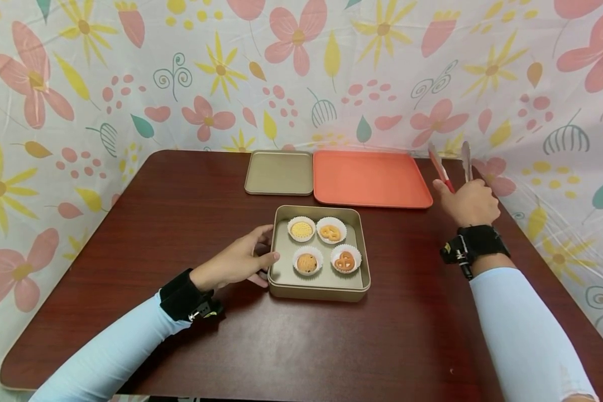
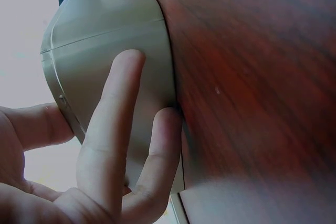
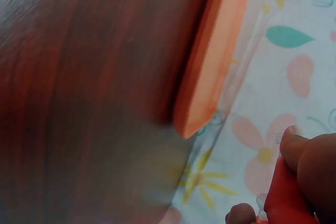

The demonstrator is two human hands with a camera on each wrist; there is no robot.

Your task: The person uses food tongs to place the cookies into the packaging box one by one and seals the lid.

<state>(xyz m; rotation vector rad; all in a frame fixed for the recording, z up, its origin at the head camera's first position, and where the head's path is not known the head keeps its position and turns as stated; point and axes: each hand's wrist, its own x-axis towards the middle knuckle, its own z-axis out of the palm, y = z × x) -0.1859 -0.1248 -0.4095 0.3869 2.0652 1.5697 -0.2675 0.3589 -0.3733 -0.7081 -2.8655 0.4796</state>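
Note:
A square gold tin [image 1: 319, 293] stands on the table, holding a round yellow cookie [image 1: 301, 229], a light pretzel cookie [image 1: 331, 232], a cookie with dark bits [image 1: 307, 263] and a brown pretzel cookie [image 1: 345, 261], each in a white paper cup. My left hand [image 1: 238, 258] holds the tin's left wall, thumb at the rim and fingers along the outside; the left wrist view shows fingers [image 2: 113, 114] against the metal. At the far right, my right hand [image 1: 471, 202] grips red-handled tongs [image 1: 442, 167], whose two arms are spread and point away. Only the red handle [image 3: 286, 195] shows clearly in the right wrist view.
Behind the tin lie a flat gold lid or tray [image 1: 280, 173] and, touching its right side, an orange tray [image 1: 372, 177]. A floral curtain [image 1: 301, 84] hangs along the back and sides of the dark wooden table [image 1: 201, 346].

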